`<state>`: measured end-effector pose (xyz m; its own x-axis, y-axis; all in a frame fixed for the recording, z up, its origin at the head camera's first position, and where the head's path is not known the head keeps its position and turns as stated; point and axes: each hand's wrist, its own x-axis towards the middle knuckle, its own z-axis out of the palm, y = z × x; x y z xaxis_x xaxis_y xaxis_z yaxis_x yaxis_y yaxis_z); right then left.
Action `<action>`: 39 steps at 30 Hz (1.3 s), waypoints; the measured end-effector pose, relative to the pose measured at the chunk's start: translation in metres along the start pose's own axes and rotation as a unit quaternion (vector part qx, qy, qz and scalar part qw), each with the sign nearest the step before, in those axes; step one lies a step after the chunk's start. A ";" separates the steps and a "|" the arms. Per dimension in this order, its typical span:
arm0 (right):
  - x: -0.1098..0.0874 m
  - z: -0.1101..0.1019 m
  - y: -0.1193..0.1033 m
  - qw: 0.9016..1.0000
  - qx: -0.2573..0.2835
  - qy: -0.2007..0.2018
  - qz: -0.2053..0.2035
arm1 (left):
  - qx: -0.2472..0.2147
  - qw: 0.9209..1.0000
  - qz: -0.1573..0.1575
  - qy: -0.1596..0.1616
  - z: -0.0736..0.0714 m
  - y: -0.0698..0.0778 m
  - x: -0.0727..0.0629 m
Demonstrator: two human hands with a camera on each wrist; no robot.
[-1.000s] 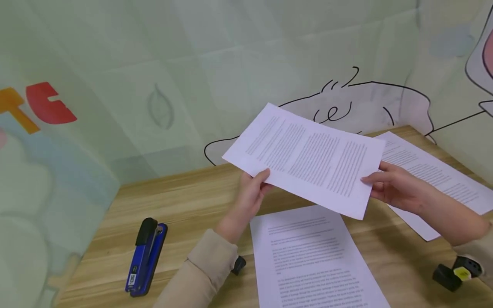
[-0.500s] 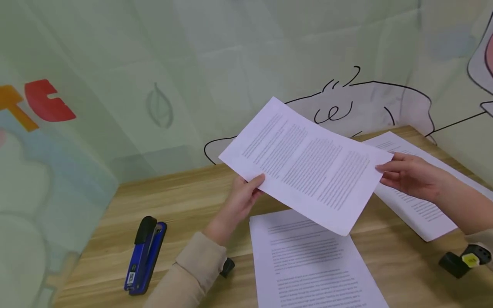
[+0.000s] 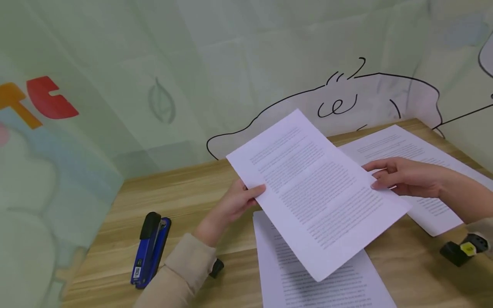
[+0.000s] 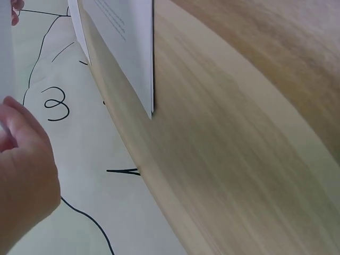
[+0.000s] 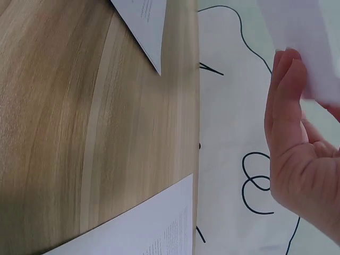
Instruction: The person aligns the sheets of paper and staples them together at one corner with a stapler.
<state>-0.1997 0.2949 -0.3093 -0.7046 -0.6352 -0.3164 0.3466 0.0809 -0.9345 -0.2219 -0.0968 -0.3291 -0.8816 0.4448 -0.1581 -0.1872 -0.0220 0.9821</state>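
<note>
A printed sheet of paper (image 3: pixel 304 192) is held up, tilted, above the table. My left hand (image 3: pixel 233 203) pinches its left edge, thumb on the printed face and fingers behind. At the right edge my right hand (image 3: pixel 416 177) holds it between thumb and fingers; the right wrist view shows these fingers (image 5: pixel 289 101) along the back of the sheet (image 5: pixel 313 48). Beneath it lies a stack of printed paper (image 3: pixel 331 284), partly covered by the raised sheet. More printed paper (image 3: pixel 393 143) lies at the right, behind my right hand.
A blue and black stapler (image 3: pixel 148 252) lies on the left part of the wooden table (image 3: pixel 185 184), near my left sleeve (image 3: pixel 188 265). A pale wall covering (image 3: pixel 215 77) with line drawings rises along the table's back edge.
The held sheet has turned clockwise from lying crosswise to nearly upright, its lower corner swinging down over the middle stack. My left hand has shifted slightly left and down; my right hand has moved right.
</note>
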 end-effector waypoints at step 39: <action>0.044 0.028 0.008 0.994 -0.060 0.086 0.038 | 0.088 0.977 -0.093 -0.170 0.006 -0.030 -0.038</action>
<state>-0.2104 0.2464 -0.3259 -0.7789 -0.4833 -0.3997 0.3331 0.2213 -0.9166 -0.1804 -0.1074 -0.3524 -0.6397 0.6983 -0.3211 -0.2263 0.2282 0.9470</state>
